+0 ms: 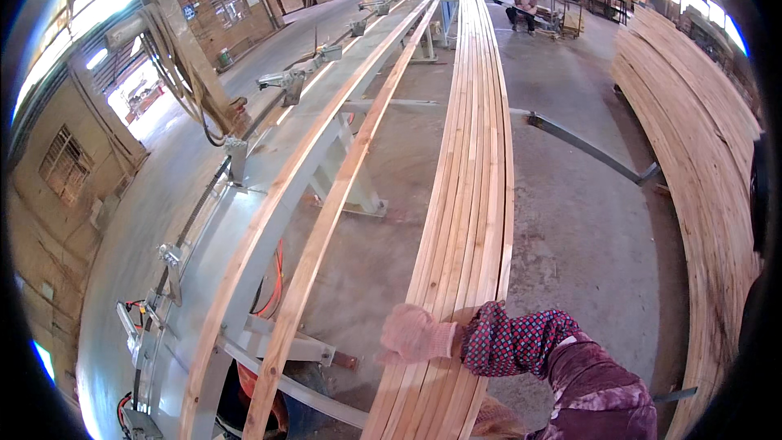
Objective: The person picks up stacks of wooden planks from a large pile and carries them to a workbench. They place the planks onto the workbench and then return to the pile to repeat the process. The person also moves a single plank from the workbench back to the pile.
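Pale wood strips (468, 179) run side by side beneath my gloved right hand (414, 334), set over their left edge, likely steadying them. Fingers look bunched; can't tell if they grip. Left hand (495, 421) mostly hidden at the strips' right edge, fingers unreadable. Grey metal bench (191, 301) leftward; concrete floor (570, 253), brick wall (204, 24), seated person (524, 4) beyond.

Bottom edge chops off the near ends of the long, pale wooden strips (472, 155). Can't really make out separate fingers on the pink knit-gloved hand (418, 334), too blurry, and the brownish-pink fuzzy patch (497, 421) lower down is mostly hidden. Way back, the green-topped seated person's (524, 5) hands are too tiny to read.
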Demonstrator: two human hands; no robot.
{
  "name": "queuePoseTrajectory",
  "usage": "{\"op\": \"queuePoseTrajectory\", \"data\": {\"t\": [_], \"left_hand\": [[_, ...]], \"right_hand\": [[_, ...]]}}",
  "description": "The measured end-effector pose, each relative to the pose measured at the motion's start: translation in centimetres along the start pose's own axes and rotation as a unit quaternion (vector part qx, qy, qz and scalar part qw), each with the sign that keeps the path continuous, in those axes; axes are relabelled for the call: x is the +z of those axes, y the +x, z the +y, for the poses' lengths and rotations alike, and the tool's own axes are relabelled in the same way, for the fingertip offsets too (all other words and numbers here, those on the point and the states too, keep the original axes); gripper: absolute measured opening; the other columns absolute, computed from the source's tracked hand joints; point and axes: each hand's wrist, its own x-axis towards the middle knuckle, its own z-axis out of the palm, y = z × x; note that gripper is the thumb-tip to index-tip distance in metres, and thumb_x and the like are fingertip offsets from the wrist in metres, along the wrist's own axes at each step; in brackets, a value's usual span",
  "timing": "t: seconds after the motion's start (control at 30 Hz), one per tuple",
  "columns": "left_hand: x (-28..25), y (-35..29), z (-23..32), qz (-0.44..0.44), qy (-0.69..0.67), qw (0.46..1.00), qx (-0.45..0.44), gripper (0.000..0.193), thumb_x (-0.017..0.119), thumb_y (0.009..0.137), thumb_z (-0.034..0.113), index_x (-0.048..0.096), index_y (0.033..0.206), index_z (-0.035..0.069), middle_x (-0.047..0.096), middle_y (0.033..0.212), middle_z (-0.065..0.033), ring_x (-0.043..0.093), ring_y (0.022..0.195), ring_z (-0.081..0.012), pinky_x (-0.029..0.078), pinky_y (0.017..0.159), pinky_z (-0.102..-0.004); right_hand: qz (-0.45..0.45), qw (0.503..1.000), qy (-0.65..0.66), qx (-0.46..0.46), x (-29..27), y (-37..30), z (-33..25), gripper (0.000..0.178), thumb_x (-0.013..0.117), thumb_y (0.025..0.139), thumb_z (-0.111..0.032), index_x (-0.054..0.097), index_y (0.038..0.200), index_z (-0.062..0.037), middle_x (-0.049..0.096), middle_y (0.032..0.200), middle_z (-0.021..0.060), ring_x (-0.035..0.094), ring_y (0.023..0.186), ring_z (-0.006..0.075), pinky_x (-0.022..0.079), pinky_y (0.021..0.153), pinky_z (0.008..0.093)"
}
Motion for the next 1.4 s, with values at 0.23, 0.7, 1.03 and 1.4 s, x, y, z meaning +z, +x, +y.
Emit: {"op": "queuePoseTrajectory", "data": {"t": [0.23,0.7,1.03,1.4], "left_hand": [[0.0,-3.5,0.2,-0.011,0.000,0.999,-0.031,0.106,0.065,0.065,0.079,0.051,0.136,0.002,0.049,0.139,-0.0240,0.037,0.136,-0.0500,0.019,0.117,-0.0669],[1.7,-18.8,-4.8,-0.079,-0.016,0.996,-0.047,0.107,0.070,0.060,0.073,0.052,0.136,0.000,0.050,0.139,-0.0221,0.040,0.135,-0.0484,0.022,0.119,-0.0637],[2.9,-20.8,-4.2,-0.006,-0.042,0.998,-0.050,0.099,0.074,0.057,0.067,0.056,0.133,0.006,0.049,0.138,-0.0210,0.040,0.133,-0.0456,0.027,0.114,-0.0654],[2.2,-21.2,-5.3,0.071,-0.154,0.985,-0.035,0.091,0.074,0.063,0.066,0.058,0.130,0.007,0.052,0.138,-0.0199,0.044,0.132,-0.0456,0.026,0.116,-0.0638]], "right_hand": [[-0.080,0.996,0.024,0.036,-1.3,1.0,0.3,0.053,0.053,0.090,-0.052,0.068,0.065,-0.0074,0.060,0.058,0.0135,0.061,0.054,0.0361,0.054,0.062,0.0504],[0.141,0.984,0.044,-0.098,3.6,0.7,3.2,0.027,0.066,0.086,-0.031,0.064,0.066,-0.0118,0.061,0.069,0.0098,0.059,0.072,0.0347,0.046,0.077,0.0490],[0.140,0.983,0.022,-0.119,3.8,0.6,3.6,0.026,0.064,0.090,-0.031,0.065,0.076,-0.0098,0.062,0.079,0.0118,0.058,0.081,0.0356,0.045,0.078,0.0470],[0.157,0.985,-0.052,-0.049,3.2,0.1,2.9,0.029,0.060,0.095,-0.031,0.069,0.109,-0.0071,0.068,0.112,0.0149,0.060,0.111,0.0354,0.044,0.101,0.0467]]}}
